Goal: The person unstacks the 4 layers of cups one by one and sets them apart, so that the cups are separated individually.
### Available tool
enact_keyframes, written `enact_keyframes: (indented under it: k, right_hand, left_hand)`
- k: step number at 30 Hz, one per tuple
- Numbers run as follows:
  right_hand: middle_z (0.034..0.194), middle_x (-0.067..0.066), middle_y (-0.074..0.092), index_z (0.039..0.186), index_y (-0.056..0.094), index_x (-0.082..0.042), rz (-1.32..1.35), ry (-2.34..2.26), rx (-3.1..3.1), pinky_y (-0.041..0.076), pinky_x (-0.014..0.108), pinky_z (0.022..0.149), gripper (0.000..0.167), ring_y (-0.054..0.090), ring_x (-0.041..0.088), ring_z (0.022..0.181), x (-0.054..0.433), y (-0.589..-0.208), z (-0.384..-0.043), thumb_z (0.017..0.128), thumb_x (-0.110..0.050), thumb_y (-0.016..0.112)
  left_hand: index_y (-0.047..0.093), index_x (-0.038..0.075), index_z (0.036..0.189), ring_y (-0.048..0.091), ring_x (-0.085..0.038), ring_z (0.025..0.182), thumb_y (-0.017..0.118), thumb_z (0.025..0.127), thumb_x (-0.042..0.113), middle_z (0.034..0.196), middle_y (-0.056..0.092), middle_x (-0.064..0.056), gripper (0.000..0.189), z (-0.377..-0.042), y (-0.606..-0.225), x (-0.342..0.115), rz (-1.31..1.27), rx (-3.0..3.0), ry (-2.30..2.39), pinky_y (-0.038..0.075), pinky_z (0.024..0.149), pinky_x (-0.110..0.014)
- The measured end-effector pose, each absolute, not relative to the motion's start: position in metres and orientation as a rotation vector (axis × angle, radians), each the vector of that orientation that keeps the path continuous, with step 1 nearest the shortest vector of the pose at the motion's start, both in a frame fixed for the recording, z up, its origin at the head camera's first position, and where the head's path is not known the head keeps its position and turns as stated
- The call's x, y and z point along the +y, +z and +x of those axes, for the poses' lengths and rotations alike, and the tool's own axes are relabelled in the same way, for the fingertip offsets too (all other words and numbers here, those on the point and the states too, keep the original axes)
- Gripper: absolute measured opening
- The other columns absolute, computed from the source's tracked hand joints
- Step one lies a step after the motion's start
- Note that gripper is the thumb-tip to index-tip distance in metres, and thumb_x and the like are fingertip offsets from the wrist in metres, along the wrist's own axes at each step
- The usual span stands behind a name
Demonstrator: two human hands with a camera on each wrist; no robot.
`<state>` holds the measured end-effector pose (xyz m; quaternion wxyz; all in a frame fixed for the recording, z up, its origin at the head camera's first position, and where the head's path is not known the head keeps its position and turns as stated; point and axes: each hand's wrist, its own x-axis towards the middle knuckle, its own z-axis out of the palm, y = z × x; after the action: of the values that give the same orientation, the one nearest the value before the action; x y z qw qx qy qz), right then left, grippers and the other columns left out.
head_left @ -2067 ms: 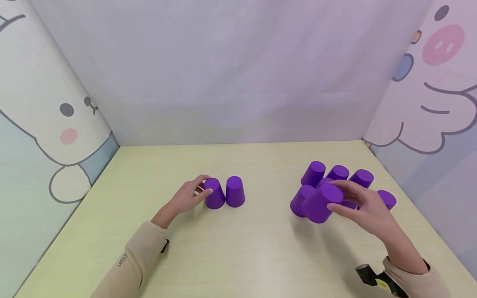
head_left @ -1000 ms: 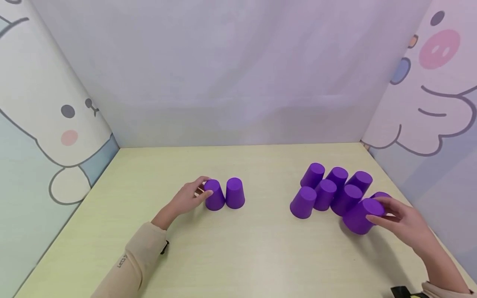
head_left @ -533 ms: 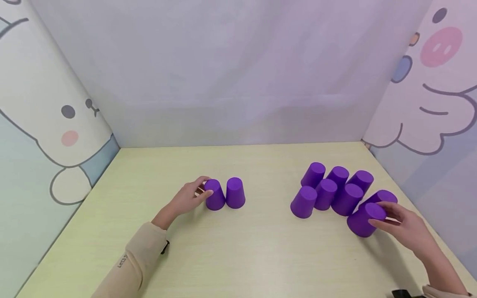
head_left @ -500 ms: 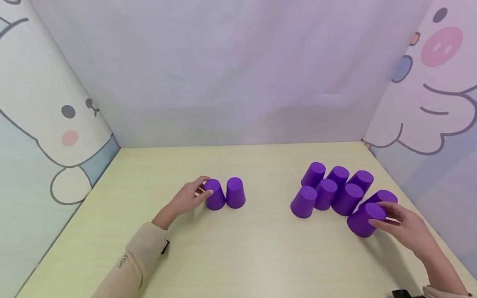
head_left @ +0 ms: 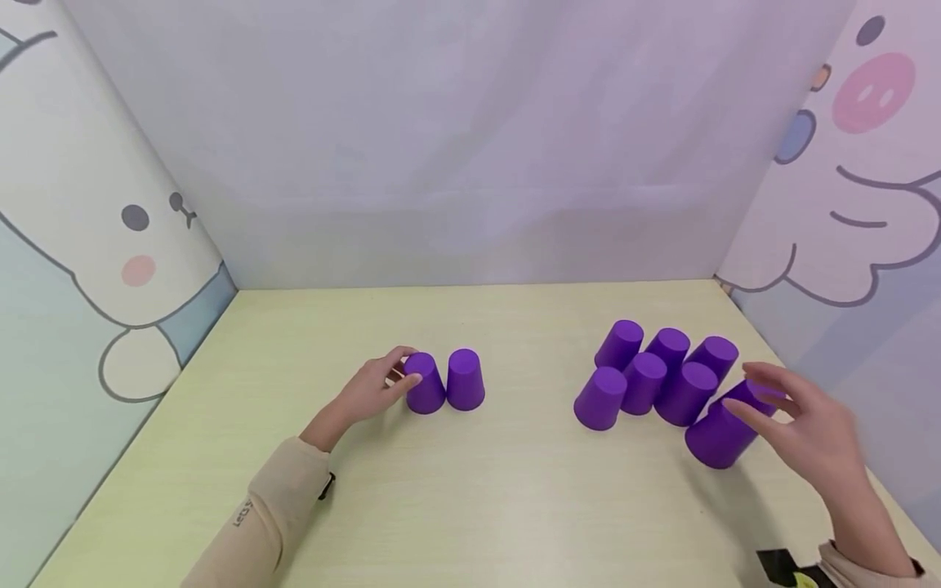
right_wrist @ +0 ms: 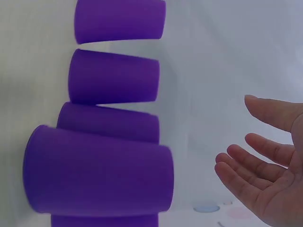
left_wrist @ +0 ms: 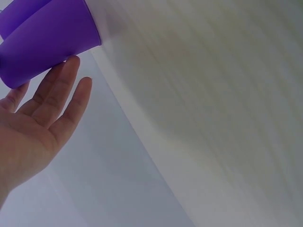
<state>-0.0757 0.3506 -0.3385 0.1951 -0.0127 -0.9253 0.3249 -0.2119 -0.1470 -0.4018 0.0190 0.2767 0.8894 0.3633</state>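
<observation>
Two upside-down purple cups stand side by side at the table's middle. Thumb and fingers of my left hand (head_left: 370, 389) hold the left cup (head_left: 424, 390); the right one (head_left: 466, 382) stands close against it. In the left wrist view the fingertips touch the held cup's wall (left_wrist: 52, 42). My right hand (head_left: 812, 433) hovers by the nearest cup (head_left: 713, 439) of the right-hand group, partly covering it and the cup behind. The right wrist view has that hand (right_wrist: 277, 165) apart from the large near cup (right_wrist: 99, 172), its fingers loosely spread with nothing between them.
Several more upside-down purple cups, such as the front left one (head_left: 599, 400), stand closely grouped on the right of the pale wooden table (head_left: 500, 498). A grey-white wall (head_left: 470, 163) closes the back; cartoon-printed panels flank both sides.
My right hand has carried a purple cup rightward, set it at the front right of the group, let go and lifted off. The left hand stays on its cup.
</observation>
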Motion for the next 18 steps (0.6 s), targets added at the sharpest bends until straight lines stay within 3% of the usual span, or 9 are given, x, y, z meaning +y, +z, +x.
enact_keyframes:
  k: [5,8,15,18]
  right_hand:
    - [0.1,-0.036,0.047,0.114,0.057,0.003,0.165,0.971,-2.507,0.038,0.002,0.07,0.046,0.047,-0.022,0.083,0.325,-0.328,-0.091,0.073,-0.007,0.076]
    - [0.101,-0.032,0.05,0.112,0.058,0.004,0.263,1.007,-2.476,0.039,0.002,0.072,0.045,0.05,-0.018,0.085,0.311,-0.326,-0.1,0.072,-0.002,0.076]
    - [0.104,0.011,0.061,0.113,0.058,0.002,0.451,1.088,-2.481,0.042,0.008,0.076,0.042,0.055,-0.01,0.087,0.276,-0.324,-0.125,0.074,0.0,0.073]
    - [0.105,0.02,0.06,0.113,0.057,0.005,0.532,1.163,-2.475,0.045,0.013,0.077,0.04,0.057,-0.004,0.088,0.259,-0.328,-0.137,0.075,0.001,0.071]
  left_hand:
    - [0.047,0.006,0.122,0.059,-0.018,0.082,0.052,0.093,0.029,0.095,0.062,-0.008,0.037,-0.211,-0.399,-0.146,0.846,2.757,1.116,0.048,0.067,-0.031]
    - [0.047,0.006,0.122,0.059,-0.018,0.082,0.052,0.093,0.028,0.095,0.062,-0.008,0.037,-0.21,-0.399,-0.146,0.84,2.755,1.11,0.048,0.067,-0.03]
    - [0.047,0.006,0.122,0.059,-0.019,0.083,0.052,0.093,0.029,0.095,0.062,-0.008,0.037,-0.21,-0.398,-0.145,0.843,2.747,1.113,0.048,0.067,-0.03]
    - [0.047,0.006,0.122,0.059,-0.019,0.082,0.053,0.093,0.029,0.094,0.062,-0.008,0.037,-0.21,-0.398,-0.146,0.843,2.742,1.12,0.048,0.067,-0.03]
